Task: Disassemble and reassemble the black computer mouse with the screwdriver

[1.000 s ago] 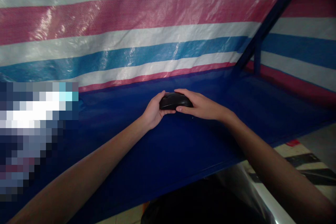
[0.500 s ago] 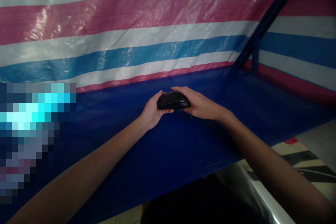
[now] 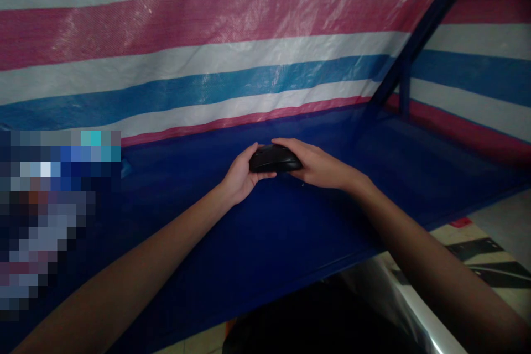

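Note:
A black computer mouse (image 3: 274,160) is held just above the dark blue table surface (image 3: 265,232), near the middle of the view. My left hand (image 3: 239,176) grips its left end, thumb under the front and fingers curled behind it. My right hand (image 3: 317,165) wraps over its right end, fingers closed on top. Both forearms reach in from the lower corners. The underside of the mouse is hidden.
A striped pink, white and blue tarp (image 3: 207,50) hangs as a wall behind the table. A dark blue metal post (image 3: 418,38) slants up at the right. A blurred-out patch (image 3: 53,221) covers the left. Floor with black and white markings (image 3: 485,260) shows at lower right.
Both hands and the mouse have shifted slightly up and left; the grip is unchanged.

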The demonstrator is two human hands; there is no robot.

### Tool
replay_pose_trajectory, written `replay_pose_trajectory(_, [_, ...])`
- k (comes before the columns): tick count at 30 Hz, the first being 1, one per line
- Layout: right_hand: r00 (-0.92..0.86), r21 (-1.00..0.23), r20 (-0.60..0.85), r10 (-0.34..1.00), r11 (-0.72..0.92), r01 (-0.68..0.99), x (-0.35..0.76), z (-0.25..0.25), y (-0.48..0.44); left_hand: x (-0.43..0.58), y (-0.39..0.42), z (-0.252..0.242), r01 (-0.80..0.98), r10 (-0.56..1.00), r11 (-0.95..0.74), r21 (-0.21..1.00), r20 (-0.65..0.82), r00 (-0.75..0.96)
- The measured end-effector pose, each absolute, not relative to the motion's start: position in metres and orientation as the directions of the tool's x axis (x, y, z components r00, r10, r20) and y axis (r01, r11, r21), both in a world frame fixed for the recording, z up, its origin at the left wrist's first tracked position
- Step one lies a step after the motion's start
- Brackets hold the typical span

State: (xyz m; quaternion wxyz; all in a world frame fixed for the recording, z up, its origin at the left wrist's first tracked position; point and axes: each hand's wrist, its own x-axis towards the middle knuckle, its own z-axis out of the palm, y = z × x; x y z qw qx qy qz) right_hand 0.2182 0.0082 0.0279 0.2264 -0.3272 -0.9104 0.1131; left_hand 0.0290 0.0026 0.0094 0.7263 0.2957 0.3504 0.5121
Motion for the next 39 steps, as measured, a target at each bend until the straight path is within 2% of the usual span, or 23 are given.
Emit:
replay_pose_trajectory(7, [-0.676, -0.362, 0.335, 0.656, 0.752, 0.551, 0.219, 0.028, 0.009, 0.03, 0.002, 0.008, -0.527, 0.955, 0.281, 0.802, -0.176, 0.241])
replay_pose_trajectory(12, [-0.656, -0.41, 0.329, 0.679, 0.728, 0.549, 0.22, 0.031, 0.007, 0.033, -0.001, 0.008, -0.481, 0.977, 0.199, 0.854, -0.132, 0.169])
replay_pose_trajectory(17, [-0.56, -0.581, 0.3, 0.772, 0.614, 0.535, 0.218, 0.035, 0.004, 0.034, -0.002, 0.007, -0.426, 0.994, 0.078, 0.901, -0.035, 0.107])
replay_pose_trajectory(19, [-0.54, -0.693, 0.247, 0.805, 0.536, 0.482, 0.218, 0.036, 0.004, 0.033, -0.002, 0.007, -0.414, 0.993, 0.023, 0.91, 0.028, 0.116])
replay_pose_trajectory(22, [-0.512, -0.859, 0.092, 0.854, 0.329, 0.393, 0.217, 0.041, 0.004, 0.032, -0.005, 0.007, -0.378, 0.977, -0.066, 0.923, 0.137, 0.165])
replay_pose_trajectory(26, [-0.477, -0.951, 0.052, 0.878, 0.189, 0.244, 0.217, 0.046, 0.004, 0.031, -0.009, 0.008, -0.271, 0.962, -0.084, 0.959, 0.148, 0.228])
replay_pose_trajectory(30, [-0.42, -0.975, 0.149, 0.895, 0.203, 0.088, 0.215, 0.044, 0.007, 0.031, -0.009, 0.009, -0.27, 0.972, -0.03, 0.962, 0.091, 0.216])
replay_pose_trajectory(33, [-0.368, -0.965, 0.229, 0.901, 0.261, 0.039, 0.214, 0.042, 0.01, 0.03, -0.007, 0.009, -0.29, 0.971, 0.009, 0.957, 0.061, 0.231])
replay_pose_trajectory(36, [-0.358, -0.948, 0.261, 0.896, 0.308, 0.079, 0.215, 0.043, 0.01, 0.028, -0.005, 0.01, -0.32, 0.949, 0.074, 0.944, 0.033, 0.314])
replay_pose_trajectory(39, [-0.435, -0.923, 0.267, 0.86, 0.358, 0.141, 0.214, 0.045, 0.007, 0.027, -0.005, 0.01, -0.327, 0.93, 0.13, 0.936, -0.001, 0.367])
